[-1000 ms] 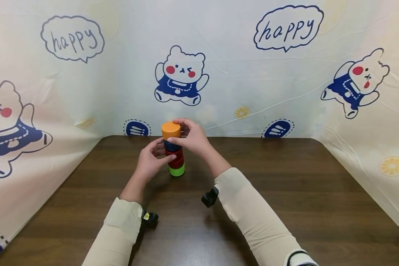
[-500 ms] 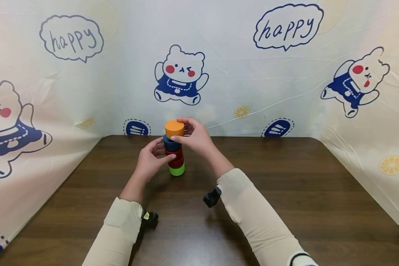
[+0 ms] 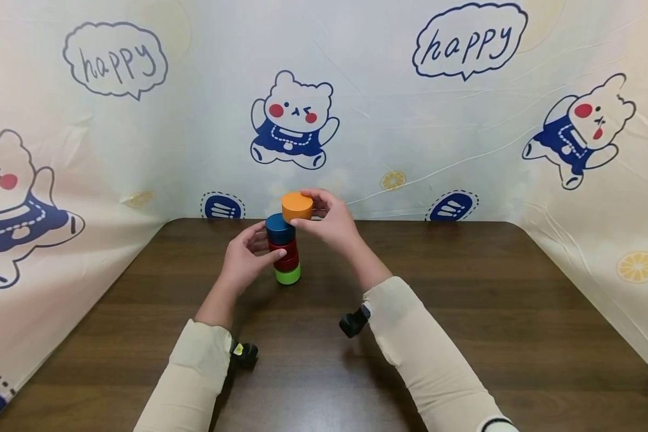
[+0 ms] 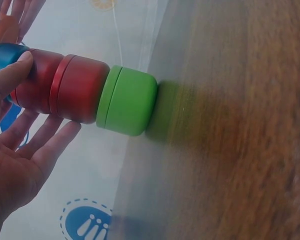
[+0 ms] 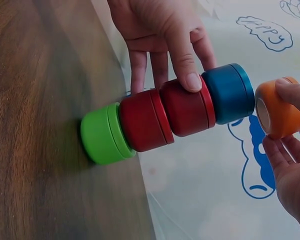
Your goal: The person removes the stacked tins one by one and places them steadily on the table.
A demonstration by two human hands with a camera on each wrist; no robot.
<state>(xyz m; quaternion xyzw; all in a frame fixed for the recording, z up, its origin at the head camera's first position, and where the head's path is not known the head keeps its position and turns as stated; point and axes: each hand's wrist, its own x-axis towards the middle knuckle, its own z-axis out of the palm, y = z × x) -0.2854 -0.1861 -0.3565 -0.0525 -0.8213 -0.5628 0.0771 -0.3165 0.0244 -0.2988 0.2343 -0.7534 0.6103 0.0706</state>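
In the head view, a stack of small lidded metal jars stands on the table. A green jar forms its base, with a lower red jar and an upper red jar above, then a blue jar on top. My left hand holds the stack from the left, its thumb on the upper red jar and its fingers along the far side. My right hand pinches an orange jar between thumb and fingers. In the right wrist view, a small gap parts the orange jar from the blue lid.
A brown wooden table spreads around the stack. A pale cloth backdrop printed with bears rises close behind it and along both sides. Each wrist wears a small black camera, such as the right one.
My right hand has shifted right with the orange jar, moving it off the blue jar's top, and the blue lid now shows. The left hand and the lower stack have stayed put.
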